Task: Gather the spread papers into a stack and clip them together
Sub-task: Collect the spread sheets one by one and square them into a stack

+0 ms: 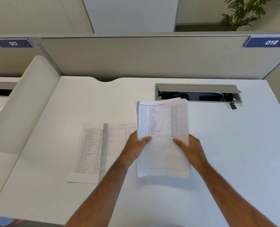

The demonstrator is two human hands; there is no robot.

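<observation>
A: What is nearest on the white desk (pixel 226 153)?

B: Two bare forearms reach in from the near edge. The left hand (pixel 136 145) grips the left edge of a stack of papers (pixel 163 136), thumb on the top sheet; the right hand (pixel 190 148) grips the right edge the same way. The stack is held above the desk, printed side up, its sheets not quite squared at the top.

A: And beside the stack?

B: Just left of it, partly under the left forearm, two loose printed sheets (pixel 90 151) lie flat on the desk, overlapping each other.

A: Farther back?

B: Just beyond the stack's top edge a grey cable tray (pixel 198 89) is set into the desk with its lid raised. A black binder clip (pixel 233 106) lies at the tray's right end, well right of the stack.

A: The room?

B: Behind the tray stands a grey partition (pixel 136 58). It carries two blue labels: "017" (pixel 13 43) far left of the stack, "018" (pixel 271 42) far right. A green plant (pixel 244 12) shows beyond the partition. The print on the papers is too small to read.
</observation>
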